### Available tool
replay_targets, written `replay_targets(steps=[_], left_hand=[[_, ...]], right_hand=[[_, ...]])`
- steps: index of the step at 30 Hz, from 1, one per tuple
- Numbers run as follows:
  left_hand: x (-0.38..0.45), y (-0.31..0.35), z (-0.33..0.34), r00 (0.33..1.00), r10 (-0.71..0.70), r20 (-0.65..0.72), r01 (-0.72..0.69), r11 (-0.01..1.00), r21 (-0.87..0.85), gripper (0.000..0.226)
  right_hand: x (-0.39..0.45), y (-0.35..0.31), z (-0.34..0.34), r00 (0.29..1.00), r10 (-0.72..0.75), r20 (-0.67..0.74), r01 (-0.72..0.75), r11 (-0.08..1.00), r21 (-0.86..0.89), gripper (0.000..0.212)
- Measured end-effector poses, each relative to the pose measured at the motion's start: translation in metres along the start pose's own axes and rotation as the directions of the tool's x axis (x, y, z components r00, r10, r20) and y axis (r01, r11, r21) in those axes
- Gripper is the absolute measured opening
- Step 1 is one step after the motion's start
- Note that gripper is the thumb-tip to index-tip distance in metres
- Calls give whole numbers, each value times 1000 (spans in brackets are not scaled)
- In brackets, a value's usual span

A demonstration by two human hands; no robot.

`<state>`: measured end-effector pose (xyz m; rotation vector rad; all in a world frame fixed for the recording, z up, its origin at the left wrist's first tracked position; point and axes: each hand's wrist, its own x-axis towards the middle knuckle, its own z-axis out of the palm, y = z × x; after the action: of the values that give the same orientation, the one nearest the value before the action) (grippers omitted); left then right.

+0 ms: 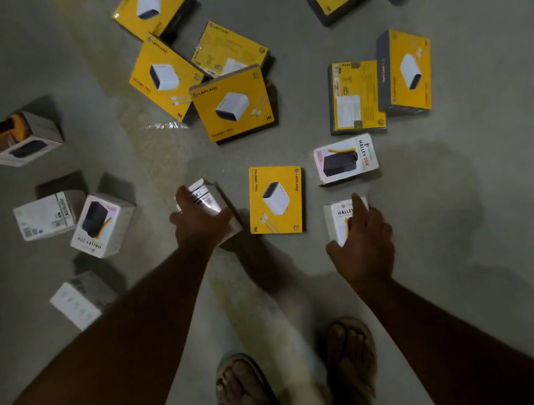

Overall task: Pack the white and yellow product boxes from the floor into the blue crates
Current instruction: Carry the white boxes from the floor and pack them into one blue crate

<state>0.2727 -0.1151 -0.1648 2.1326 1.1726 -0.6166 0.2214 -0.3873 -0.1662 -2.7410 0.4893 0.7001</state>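
White and yellow product boxes lie scattered over a grey floor. My left hand (200,221) grips a white box (212,202) near the middle, thumb on its left side, fingers over its near edge. My right hand (363,240) grips another white box marked HALLEY (339,217), thumb at its near left corner, index finger along its right side. Between the two lies a yellow charger box (275,199). A white HALLEY 20K box (345,159) sits just beyond my right hand. No blue crate is in view.
Several yellow boxes (232,105) are spread across the far middle and right. More white boxes (99,225) lie at the left, one close to my left forearm (81,299). My sandalled feet (297,392) stand at the bottom centre.
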Motion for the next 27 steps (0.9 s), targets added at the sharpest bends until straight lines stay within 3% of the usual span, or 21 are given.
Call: replay_targets(steps=[3,6,9,11,14,17,20,23,27], left_hand=[[-23,-12,-16,998,45,43,-46,999,12,97],[-65,-33,-47,974,185,129,-184,983,-26,101],[-129,-47,-94,942,294,163,-268,949,-164,106],[-178,-53,-131,928,329,177,-288,931,-223,110],[-248,-78,-195,931,309,192,-251,928,-277,112],[-318,-115,-263,960,203,193,-138,942,-305,115],[-399,-144,-326,971,192,144,-124,916,-382,101],[-483,-159,-378,994,110,9,-91,867,-490,97],[-590,-193,-432,954,-78,-289,-133,756,-641,88]], right_hand=[[-28,-13,-20,1000,21,-17,-16,965,263,106],[-76,-32,-50,1000,-8,19,-4,830,558,102],[-131,-68,-103,971,-86,225,-138,568,811,93],[-165,-94,-149,930,-219,296,-140,533,834,89],[-219,-137,-221,749,-475,462,-47,658,752,91],[-281,-188,-303,530,-595,604,73,742,666,91],[-343,-238,-373,448,-577,683,64,782,620,87],[-410,-277,-410,331,-593,734,120,798,591,93],[-528,-322,-432,146,-639,755,207,766,608,65]])
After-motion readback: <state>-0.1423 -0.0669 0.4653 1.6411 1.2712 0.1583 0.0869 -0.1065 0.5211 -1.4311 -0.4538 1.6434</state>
